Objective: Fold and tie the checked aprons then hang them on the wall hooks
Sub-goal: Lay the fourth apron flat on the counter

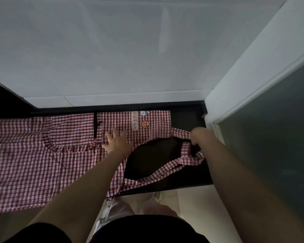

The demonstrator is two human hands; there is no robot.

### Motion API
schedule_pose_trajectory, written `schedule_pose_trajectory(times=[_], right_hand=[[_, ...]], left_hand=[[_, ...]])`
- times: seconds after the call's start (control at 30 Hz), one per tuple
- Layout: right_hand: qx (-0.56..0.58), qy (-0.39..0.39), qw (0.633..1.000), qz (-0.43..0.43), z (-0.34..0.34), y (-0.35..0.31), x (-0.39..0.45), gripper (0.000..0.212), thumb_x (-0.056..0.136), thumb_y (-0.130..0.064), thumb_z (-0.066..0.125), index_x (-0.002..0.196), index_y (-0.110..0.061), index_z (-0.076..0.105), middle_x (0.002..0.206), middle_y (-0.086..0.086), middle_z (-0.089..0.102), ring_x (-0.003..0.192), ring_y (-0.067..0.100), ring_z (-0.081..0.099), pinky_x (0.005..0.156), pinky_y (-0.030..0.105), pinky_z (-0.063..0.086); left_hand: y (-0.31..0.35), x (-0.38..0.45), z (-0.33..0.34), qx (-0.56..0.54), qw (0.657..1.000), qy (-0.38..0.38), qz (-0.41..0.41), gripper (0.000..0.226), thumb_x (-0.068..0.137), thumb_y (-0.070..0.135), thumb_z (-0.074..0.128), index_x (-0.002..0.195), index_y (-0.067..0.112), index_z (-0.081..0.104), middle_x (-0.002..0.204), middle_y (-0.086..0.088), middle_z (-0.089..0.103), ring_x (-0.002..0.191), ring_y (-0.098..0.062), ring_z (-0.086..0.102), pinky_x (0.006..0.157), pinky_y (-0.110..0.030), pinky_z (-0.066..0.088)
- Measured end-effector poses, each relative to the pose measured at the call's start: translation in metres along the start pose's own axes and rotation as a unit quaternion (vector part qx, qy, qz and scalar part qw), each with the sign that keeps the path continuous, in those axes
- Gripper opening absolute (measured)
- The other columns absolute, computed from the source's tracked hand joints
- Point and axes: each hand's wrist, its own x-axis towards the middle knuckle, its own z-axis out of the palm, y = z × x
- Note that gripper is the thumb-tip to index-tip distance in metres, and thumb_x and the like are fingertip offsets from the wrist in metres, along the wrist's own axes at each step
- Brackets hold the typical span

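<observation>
Pinching the neck strap (186,149), the right hand (196,135) lifts it clear of the dark counter (156,155), probably to draw the loop in for folding. Left of that grip, the red checked apron (33,155) lies spread across the counter, reaching past its near edge. Its bib is pinned by the left hand (118,141), fingers spread flat, so the cloth cannot slide.

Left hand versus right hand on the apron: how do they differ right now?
The left hand lies flat with fingers spread, pressing the checked apron's bib beside the strawberry patch; the right hand is curled, its grip on the neck strap. The left hand sits mid-counter; the right hand is near the white wall corner. Both touch the same apron on the dark counter.
</observation>
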Motion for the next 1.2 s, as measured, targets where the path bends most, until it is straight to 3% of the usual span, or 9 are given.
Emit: schedule_pose_trajectory(times=[0.13,0.27,0.47,0.6,0.7,0.83,1.0,1.1,1.2], right_hand=[[-0.096,0.054,0.994,-0.009,0.008,-0.012,0.002,0.053,0.088,-0.021,0.070,0.136,-0.005,0.054,0.141,0.015,0.050,0.127,0.033,0.051,0.099,0.043,0.048],[0.046,0.180,0.970,-0.158,0.024,-0.041,0.008,0.044,0.092,-0.031,0.062,0.129,-0.011,0.052,0.130,0.013,0.055,0.116,0.030,0.055,0.101,0.046,0.045],[0.268,0.152,0.944,-0.116,0.029,-0.064,0.030,0.055,0.096,-0.049,0.057,0.133,-0.009,0.047,0.134,0.012,0.055,0.123,0.031,0.053,0.108,0.046,0.038],[0.344,0.054,0.926,-0.147,0.028,-0.063,0.042,0.026,0.092,-0.039,0.066,0.096,-0.014,0.059,0.112,0.007,0.066,0.092,0.020,0.063,0.090,0.037,0.049],[0.216,0.215,0.947,-0.097,0.027,-0.061,0.049,0.031,0.095,-0.039,0.060,0.111,-0.013,0.062,0.118,0.009,0.062,0.113,0.028,0.057,0.103,0.045,0.041],[0.068,0.486,0.858,-0.153,0.034,-0.061,0.048,0.026,0.089,-0.013,0.062,0.114,-0.011,0.053,0.118,0.013,0.056,0.109,0.029,0.052,0.094,0.043,0.043],[0.028,0.368,0.855,-0.366,0.070,-0.084,0.045,0.053,0.094,-0.039,0.058,0.141,-0.021,0.042,0.140,0.007,0.046,0.129,0.027,0.044,0.102,0.045,0.042],[0.001,0.339,0.875,-0.345,0.074,-0.080,0.051,0.064,0.093,-0.056,0.053,0.147,-0.026,0.035,0.152,0.008,0.035,0.140,0.031,0.033,0.109,0.050,0.036],[0.025,0.340,0.887,-0.312,0.066,-0.068,0.056,0.062,0.096,-0.049,0.053,0.148,-0.022,0.035,0.155,0.011,0.032,0.143,0.032,0.030,0.113,0.051,0.032]], left_hand=[[0.007,-0.001,0.007,0.003,1.000,0.010,0.021,0.070,0.094,0.050,0.054,0.153,0.038,0.019,0.165,-0.002,-0.003,0.150,-0.038,-0.009,0.113,-0.070,0.017],[0.010,0.002,0.011,0.013,0.998,0.033,0.045,0.061,0.099,0.049,0.042,0.154,0.038,0.018,0.166,-0.002,-0.004,0.151,-0.036,-0.010,0.115,-0.068,0.009],[0.006,0.014,0.016,0.028,0.999,0.028,0.022,0.073,0.096,0.062,0.039,0.156,0.042,0.002,0.165,0.003,-0.014,0.149,-0.038,-0.015,0.113,-0.072,0.007],[0.007,0.018,0.015,0.022,0.999,0.019,0.027,0.064,0.099,0.061,0.026,0.155,0.043,-0.001,0.165,0.004,-0.013,0.150,-0.037,-0.014,0.112,-0.072,0.008],[0.006,0.015,0.012,0.000,0.995,0.059,0.074,0.056,0.103,0.036,0.031,0.155,0.038,0.011,0.166,0.002,-0.001,0.152,-0.032,-0.006,0.115,-0.069,0.012],[-0.003,0.009,0.015,-0.025,0.985,0.170,0.021,0.067,0.093,0.019,0.046,0.152,0.033,0.018,0.165,-0.006,0.005,0.151,-0.034,0.001,0.117,-0.063,0.016],[-0.013,0.015,0.023,-0.012,0.997,0.073,-0.011,0.068,0.097,0.056,0.038,0.156,0.038,0.007,0.166,-0.002,-0.011,0.149,-0.039,-0.014,0.116,-0.067,0.003],[-0.019,0.017,0.016,0.019,0.998,0.052,0.002,0.075,0.094,0.066,0.037,0.155,0.041,0.001,0.165,0.001,-0.014,0.150,-0.038,-0.016,0.115,-0.066,0.005],[-0.026,0.012,0.011,0.021,0.999,0.042,0.021,0.073,0.096,0.061,0.040,0.155,0.041,0.002,0.165,0.003,-0.014,0.150,-0.035,-0.015,0.117,-0.064,0.005]])
